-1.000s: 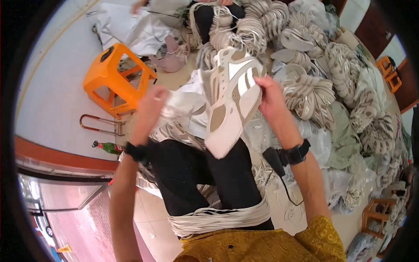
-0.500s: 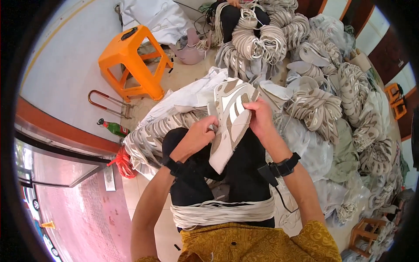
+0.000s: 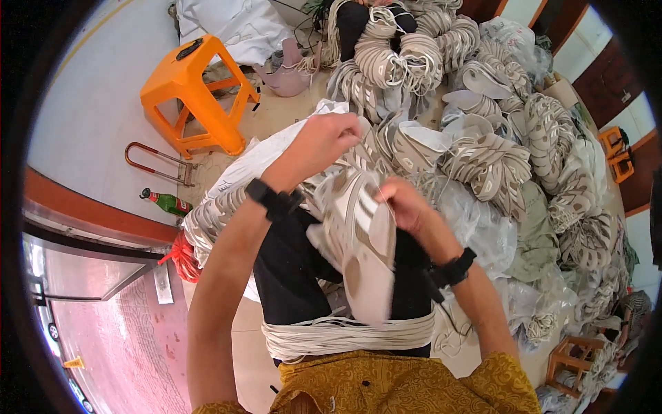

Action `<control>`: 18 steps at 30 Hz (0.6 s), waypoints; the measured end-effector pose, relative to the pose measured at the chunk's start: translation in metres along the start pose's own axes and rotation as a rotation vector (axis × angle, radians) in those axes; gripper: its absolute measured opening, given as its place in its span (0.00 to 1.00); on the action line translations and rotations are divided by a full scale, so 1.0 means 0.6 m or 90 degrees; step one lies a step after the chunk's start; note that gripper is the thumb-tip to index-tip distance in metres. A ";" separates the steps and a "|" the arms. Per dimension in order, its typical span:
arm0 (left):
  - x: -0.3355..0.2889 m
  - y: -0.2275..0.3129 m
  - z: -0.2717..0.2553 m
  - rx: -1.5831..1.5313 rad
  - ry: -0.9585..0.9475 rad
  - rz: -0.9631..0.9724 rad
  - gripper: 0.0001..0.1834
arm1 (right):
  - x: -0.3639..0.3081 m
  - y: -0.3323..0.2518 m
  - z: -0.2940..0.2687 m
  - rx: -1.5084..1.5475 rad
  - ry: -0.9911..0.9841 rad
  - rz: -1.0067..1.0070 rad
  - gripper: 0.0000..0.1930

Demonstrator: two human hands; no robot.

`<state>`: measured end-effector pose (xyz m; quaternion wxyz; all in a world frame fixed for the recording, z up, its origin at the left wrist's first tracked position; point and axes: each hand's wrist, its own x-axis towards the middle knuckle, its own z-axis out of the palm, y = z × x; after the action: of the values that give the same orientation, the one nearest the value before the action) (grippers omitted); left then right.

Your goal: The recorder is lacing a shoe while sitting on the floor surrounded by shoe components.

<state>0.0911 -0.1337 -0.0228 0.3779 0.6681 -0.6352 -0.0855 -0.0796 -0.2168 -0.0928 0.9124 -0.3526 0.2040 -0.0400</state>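
A beige and white shoe upper point(image 3: 362, 248) hangs over my black-trousered lap, its outline smeared by motion. My right hand point(image 3: 407, 203) grips its right edge near the pale stripes. Beyond the upper's far end, my left hand point(image 3: 324, 143) is raised with the fingers pinched together. What those fingers hold, if anything, is too small to make out. Across my thighs lies a thick bundle of white shoelaces point(image 3: 348, 338). Black bands circle both my wrists.
Heaps of bundled shoe uppers point(image 3: 489, 162) fill the floor ahead and to the right, among plastic bags point(image 3: 479, 214). An orange stool point(image 3: 196, 93), a green bottle point(image 3: 169, 202) and a red bag point(image 3: 183, 259) stand at left. Another person's black-clad legs point(image 3: 350, 31) show at the far side.
My left hand has moved up and away from the upper's left edge. The upper has tilted and come nearer to me, while my right hand stays on it, slightly lower.
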 end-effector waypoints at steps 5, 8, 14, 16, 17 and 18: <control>0.011 -0.012 0.009 -0.108 -0.173 -0.030 0.08 | -0.027 0.031 -0.011 0.133 -0.152 -0.026 0.25; -0.036 -0.026 -0.016 -0.158 -0.142 -0.153 0.16 | -0.027 0.035 -0.035 0.136 -0.130 -0.110 0.27; -0.171 -0.057 0.056 -0.062 -0.092 -0.359 0.29 | -0.011 0.109 -0.107 0.215 -0.087 -0.061 0.25; -0.169 -0.030 0.084 0.036 -0.108 -0.342 0.28 | -0.015 0.151 -0.151 0.208 -0.061 -0.017 0.24; -0.164 -0.009 0.075 -0.001 -0.115 -0.390 0.25 | -0.021 0.166 -0.158 0.227 -0.050 -0.014 0.24; -0.170 -0.005 0.076 -0.002 -0.116 -0.391 0.25 | -0.023 0.176 -0.167 0.246 -0.039 -0.011 0.23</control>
<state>0.0481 -0.0591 -0.0940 0.2769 0.8178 -0.4349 -0.2556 -0.1396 -0.1975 -0.2250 0.9685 -0.1738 0.1619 -0.0753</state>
